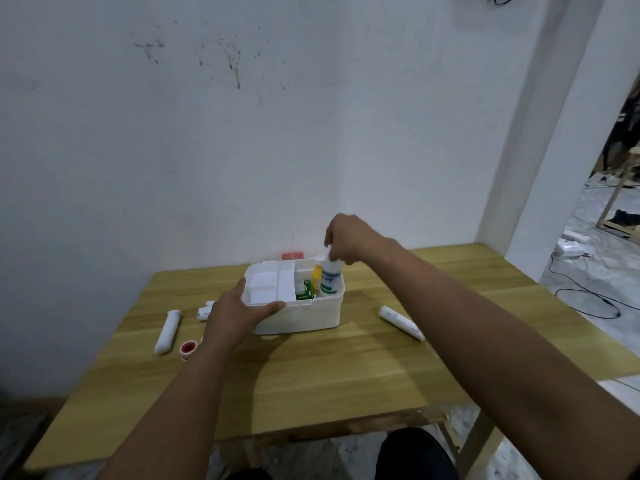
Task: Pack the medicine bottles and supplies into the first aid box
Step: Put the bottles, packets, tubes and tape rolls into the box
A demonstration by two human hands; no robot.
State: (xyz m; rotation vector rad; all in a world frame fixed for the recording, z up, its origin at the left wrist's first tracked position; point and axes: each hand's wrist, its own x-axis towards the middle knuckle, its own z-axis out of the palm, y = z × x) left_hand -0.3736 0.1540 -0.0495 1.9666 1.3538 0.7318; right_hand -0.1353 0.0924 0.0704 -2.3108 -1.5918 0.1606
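Note:
A white first aid box [311,317] stands open in the middle of the wooden table [346,368]. A white divided tray [266,284] covers its left part, and my left hand [239,315] grips the box's front left rim at that tray. My right hand [346,242] holds the top of a white bottle with a green label [329,280], upright inside the box's right part. A yellow bottle [317,277] and a green packet [304,291] stand beside it in the box.
On the table, left of the box, lie a white roll [167,330], a red-and-white tape roll [188,348] and small white items [205,311]. Another white roll [401,322] lies to the right. A red piece [292,256] shows behind the box. The wall is close behind.

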